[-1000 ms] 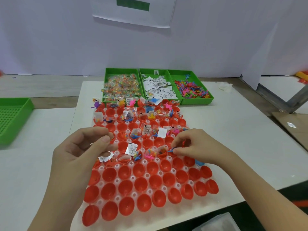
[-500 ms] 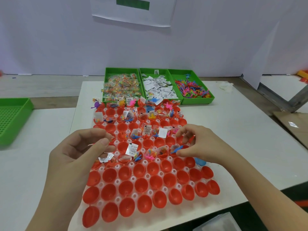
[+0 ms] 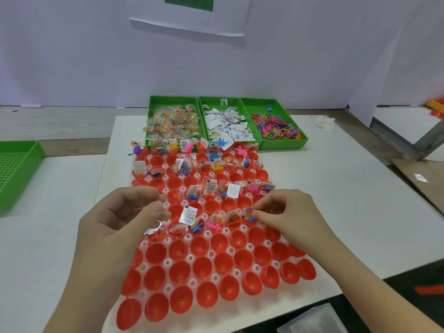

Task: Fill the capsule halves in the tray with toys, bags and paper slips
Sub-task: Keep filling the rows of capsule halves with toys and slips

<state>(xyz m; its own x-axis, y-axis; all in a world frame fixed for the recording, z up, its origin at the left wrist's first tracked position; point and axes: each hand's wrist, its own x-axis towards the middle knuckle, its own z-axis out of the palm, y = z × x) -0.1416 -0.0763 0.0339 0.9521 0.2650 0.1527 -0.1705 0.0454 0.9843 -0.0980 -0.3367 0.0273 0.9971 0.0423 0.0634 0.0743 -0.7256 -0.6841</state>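
Observation:
A white tray (image 3: 211, 254) of red capsule halves (image 3: 201, 267) lies on the table in front of me. Its far rows hold toys, small bags and paper slips; the near rows hold nothing. My right hand (image 3: 290, 212) hovers over the middle row and pinches a blue toy (image 3: 251, 220) at a capsule half that also has a paper slip (image 3: 248, 210). My left hand (image 3: 120, 219) is raised over the tray's left side, thumb and forefinger pinching a thin red toy (image 3: 138, 209).
Three green bins stand behind the tray: bags (image 3: 173, 123), paper slips (image 3: 228, 126) and coloured toys (image 3: 276, 127). A green perforated tray (image 3: 16, 169) sits at the far left. A purple toy (image 3: 137, 150) lies by the tray's far left corner. Cardboard (image 3: 427, 183) lies at the right.
My right hand lifted slightly with the blue toy, then lowered it to the same capsule half. My left hand stayed almost still.

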